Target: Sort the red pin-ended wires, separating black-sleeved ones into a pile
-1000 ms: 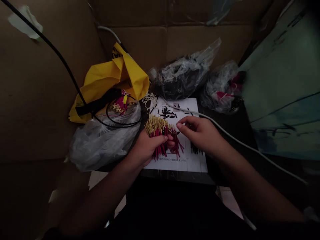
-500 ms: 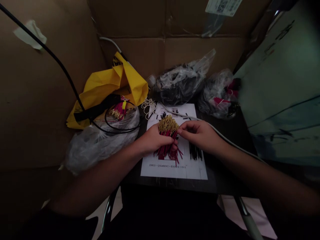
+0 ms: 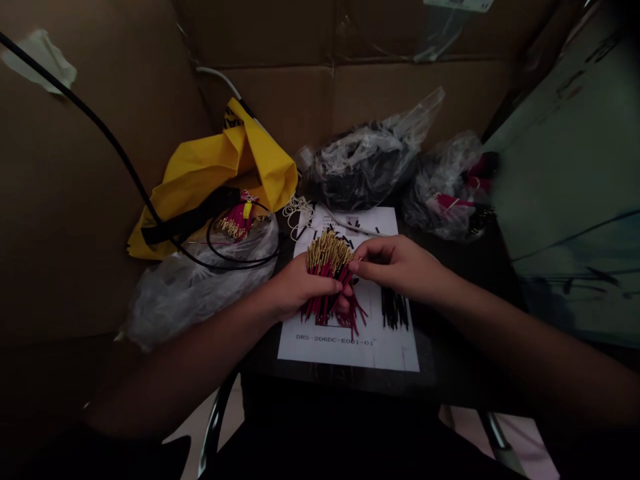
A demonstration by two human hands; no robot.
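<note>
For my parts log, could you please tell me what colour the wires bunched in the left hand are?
Red wires with gold tips, head view.

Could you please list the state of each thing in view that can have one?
left hand: closed around the bundle of red wires.
bundle of red wires: gripped, gold tips up and fanned out.
right hand: fingertips pinching at the bundle's edge.
black pieces: lying loose on the paper.
printed sheet: flat on the table.
yellow bag: open, crumpled.
clear bag of black parts: scrunched, lying on its side.
</note>
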